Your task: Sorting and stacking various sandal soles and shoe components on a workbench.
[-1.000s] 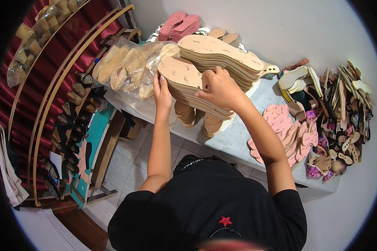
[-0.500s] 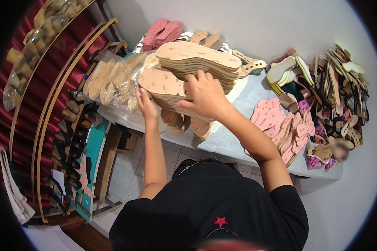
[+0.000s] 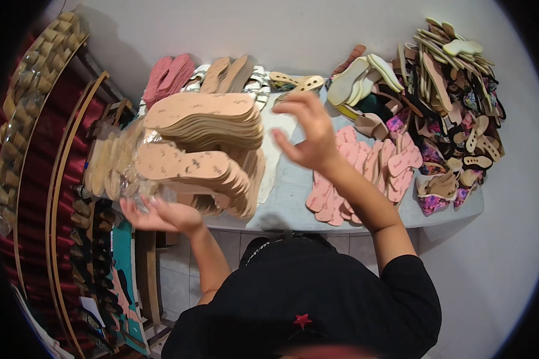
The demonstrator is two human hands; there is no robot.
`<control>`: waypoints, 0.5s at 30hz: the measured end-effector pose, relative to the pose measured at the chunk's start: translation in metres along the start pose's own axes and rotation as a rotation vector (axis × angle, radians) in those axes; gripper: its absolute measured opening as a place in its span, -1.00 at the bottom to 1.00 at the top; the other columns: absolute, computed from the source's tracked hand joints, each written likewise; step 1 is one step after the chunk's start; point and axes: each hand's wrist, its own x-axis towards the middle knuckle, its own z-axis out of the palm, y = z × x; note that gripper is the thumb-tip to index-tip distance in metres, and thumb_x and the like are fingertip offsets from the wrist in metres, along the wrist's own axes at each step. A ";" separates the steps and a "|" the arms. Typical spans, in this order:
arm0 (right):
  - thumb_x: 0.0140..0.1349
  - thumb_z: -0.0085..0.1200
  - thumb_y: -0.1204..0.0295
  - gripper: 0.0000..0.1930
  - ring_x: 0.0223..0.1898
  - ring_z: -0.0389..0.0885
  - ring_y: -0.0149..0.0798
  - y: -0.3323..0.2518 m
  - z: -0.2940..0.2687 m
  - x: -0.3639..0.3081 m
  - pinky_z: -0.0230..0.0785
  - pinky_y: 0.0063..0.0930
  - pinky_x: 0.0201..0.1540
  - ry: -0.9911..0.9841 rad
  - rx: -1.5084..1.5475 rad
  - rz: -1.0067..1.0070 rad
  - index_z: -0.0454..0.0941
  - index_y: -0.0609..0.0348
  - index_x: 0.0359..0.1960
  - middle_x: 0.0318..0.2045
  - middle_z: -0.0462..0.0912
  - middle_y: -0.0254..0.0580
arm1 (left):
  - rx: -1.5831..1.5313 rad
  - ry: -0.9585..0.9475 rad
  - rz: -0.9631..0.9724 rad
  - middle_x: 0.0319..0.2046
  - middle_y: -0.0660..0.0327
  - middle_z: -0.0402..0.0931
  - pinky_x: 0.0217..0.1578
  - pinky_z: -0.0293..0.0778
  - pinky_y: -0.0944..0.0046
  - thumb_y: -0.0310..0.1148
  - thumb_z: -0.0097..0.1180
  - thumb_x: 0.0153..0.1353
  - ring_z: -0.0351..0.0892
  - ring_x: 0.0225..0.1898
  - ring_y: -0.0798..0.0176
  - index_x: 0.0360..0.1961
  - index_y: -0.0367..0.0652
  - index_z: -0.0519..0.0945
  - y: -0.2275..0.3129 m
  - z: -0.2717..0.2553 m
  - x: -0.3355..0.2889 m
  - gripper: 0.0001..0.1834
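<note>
Two tall stacks of beige shoe insoles rise side by side on the table, a far stack and a near stack. Small dark print marks their top faces. My left hand is open, palm up, by the near stack's left front corner, next to clear plastic bags of pale sole-shaped pieces. To the right of the stacks my right hand hovers with fingers curved apart, holding nothing. Pink printed insoles lie in an overlapping pile just beyond my right wrist.
Rose-coloured soles and brown soles stand along the wall. A jumbled heap of sandal parts covers the table's right end. On the left, a rack of shoes stands before a red curtain.
Both hands have come off the insole stacks. My right hand has lifted away to the right, and my left has dropped down and turned palm up. The whole view has shifted somewhat.
</note>
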 end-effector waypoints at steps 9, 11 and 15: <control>-0.15 0.19 0.26 -0.36 -0.04 0.23 0.09 0.227 -0.125 -0.075 0.14 -0.15 0.02 -0.107 -0.685 0.552 0.25 0.24 0.00 -0.09 0.26 0.12 | -0.403 -0.258 0.137 -0.12 -0.02 0.10 -0.09 0.24 0.18 -0.33 -0.09 -0.11 0.16 -0.13 0.10 -0.20 -0.13 0.20 0.083 0.081 -0.118 -0.61; -0.19 0.24 0.19 -0.24 0.02 0.19 0.20 0.261 -0.147 -0.081 0.12 -0.11 0.07 -0.153 -0.843 0.608 0.20 0.18 0.08 -0.04 0.22 0.24 | -0.410 -0.330 -0.006 -0.12 -0.01 0.10 -0.09 0.21 0.17 -0.36 -0.08 -0.10 0.16 -0.14 0.11 -0.20 -0.13 0.20 0.097 0.097 -0.142 -0.62; -0.28 0.33 0.12 -0.15 0.12 0.09 0.33 0.314 -0.165 -0.087 0.06 -0.01 0.13 -0.333 -1.046 0.725 0.21 0.01 0.12 0.11 0.07 0.38 | -0.426 -0.550 -0.235 -0.12 0.06 0.12 -0.05 0.19 0.19 -0.45 -0.06 -0.09 0.16 -0.11 0.17 -0.18 -0.15 0.22 0.101 0.123 -0.184 -0.63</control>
